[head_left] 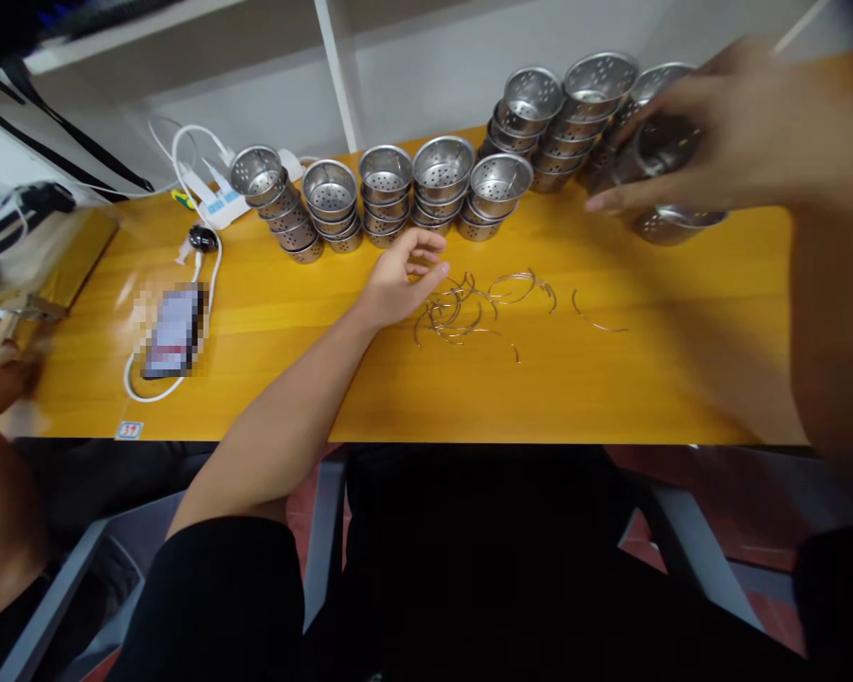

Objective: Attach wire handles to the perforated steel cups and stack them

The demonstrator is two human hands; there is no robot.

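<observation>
My left hand (403,275) rests on the yellow table (370,379), fingers loosely curled and apart, right beside a heap of thin wire handles (469,308). It holds nothing. My right hand (689,133) is raised at the far right, blurred, with its fingers wrapped round a perforated steel cup (654,152). Another steel cup (672,225) sits just below that hand. Several stacks of perforated steel cups (441,185) line the back of the table, with taller stacks (569,118) to the right.
A phone (174,332) lies at the left inside a loop of white cable (209,284), near a power strip (213,199). Another person's hand (0,379) shows at the far left beside a gold box (78,260). White shelving stands behind the table.
</observation>
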